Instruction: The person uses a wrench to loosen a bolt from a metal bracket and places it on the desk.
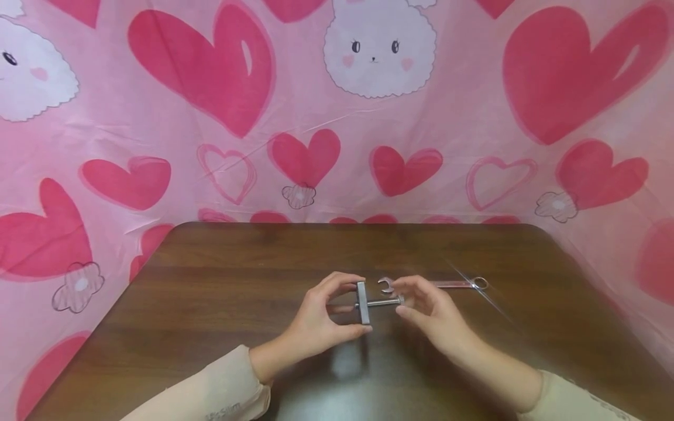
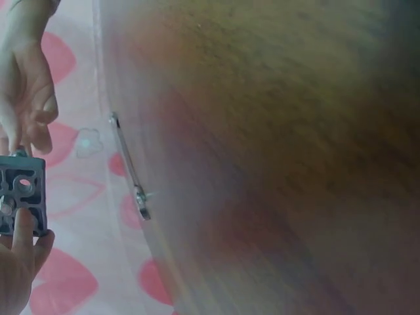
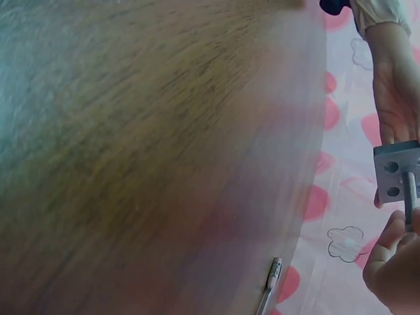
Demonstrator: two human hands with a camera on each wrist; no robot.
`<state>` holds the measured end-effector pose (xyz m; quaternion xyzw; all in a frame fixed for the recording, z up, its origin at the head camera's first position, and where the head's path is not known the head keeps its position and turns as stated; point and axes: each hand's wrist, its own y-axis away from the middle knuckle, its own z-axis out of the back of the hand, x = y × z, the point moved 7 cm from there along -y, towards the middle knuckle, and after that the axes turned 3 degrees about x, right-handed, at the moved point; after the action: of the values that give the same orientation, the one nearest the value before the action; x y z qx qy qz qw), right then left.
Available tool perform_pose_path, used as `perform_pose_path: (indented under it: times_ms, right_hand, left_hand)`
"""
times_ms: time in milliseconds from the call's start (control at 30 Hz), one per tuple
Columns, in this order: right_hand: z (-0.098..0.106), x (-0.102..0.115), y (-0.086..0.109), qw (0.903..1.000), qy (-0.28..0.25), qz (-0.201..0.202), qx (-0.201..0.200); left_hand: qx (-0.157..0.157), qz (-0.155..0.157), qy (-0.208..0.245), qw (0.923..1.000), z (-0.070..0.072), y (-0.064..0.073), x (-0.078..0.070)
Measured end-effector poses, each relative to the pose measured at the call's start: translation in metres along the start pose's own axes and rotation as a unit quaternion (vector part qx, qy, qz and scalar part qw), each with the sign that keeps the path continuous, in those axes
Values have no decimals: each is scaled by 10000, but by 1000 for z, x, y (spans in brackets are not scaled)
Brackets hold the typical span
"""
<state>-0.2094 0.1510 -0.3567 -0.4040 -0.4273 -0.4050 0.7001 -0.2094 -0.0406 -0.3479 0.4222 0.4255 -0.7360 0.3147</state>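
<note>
A square grey metal plate (image 1: 363,304) with holes stands on edge above the table, gripped at its edges by my left hand (image 1: 316,321). In the left wrist view, the recessed, ribbed face of the plate (image 2: 38,190) shows, with a fingertip against it. A long silver bolt (image 1: 383,302) sticks out of its other face toward the right; its tip comes through on the left side. My right hand (image 1: 434,310) pinches the bolt's head end between thumb and fingers, which partly hide it. The right wrist view shows the bolt (image 3: 410,190) standing out from the flat, drilled face.
Behind my right hand a silver combination wrench (image 1: 453,284) lies on the brown wooden table (image 1: 210,304), open end to the left, ring end to the right. A pink heart-patterned cloth (image 1: 316,111) hangs past the table's far edge and sides.
</note>
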Motion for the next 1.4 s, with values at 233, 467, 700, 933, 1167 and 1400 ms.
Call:
perform_pose_path:
  times_ms: [233, 467, 700, 933, 1167, 1400]
  right_hand:
    - [4, -13, 4, 9938, -365, -1049, -89]
    - [6, -14, 5, 9936, -482, -997, -230]
    - [5, 0, 7, 9992, -45, -152, -370]
    - [6, -3, 9, 9982, -261, -462, -295]
    - [10, -10, 8, 9941, -632, -877, -113]
    - [8, -5, 6, 9937, -827, -749, -115]
  left_hand:
    - [7, -88, -23, 10000, 0, -1, 1]
    - [84, -264, -111, 9996, -4, -2, -2]
    - [56, -275, -157, 9995, -2, -2, -3]
    - [78, -226, -62, 9997, -1, -3, -3]
    - [57, -304, -187, 9993, 0, -3, -5]
    - [72, -329, -192, 9992, 1, -3, -5]
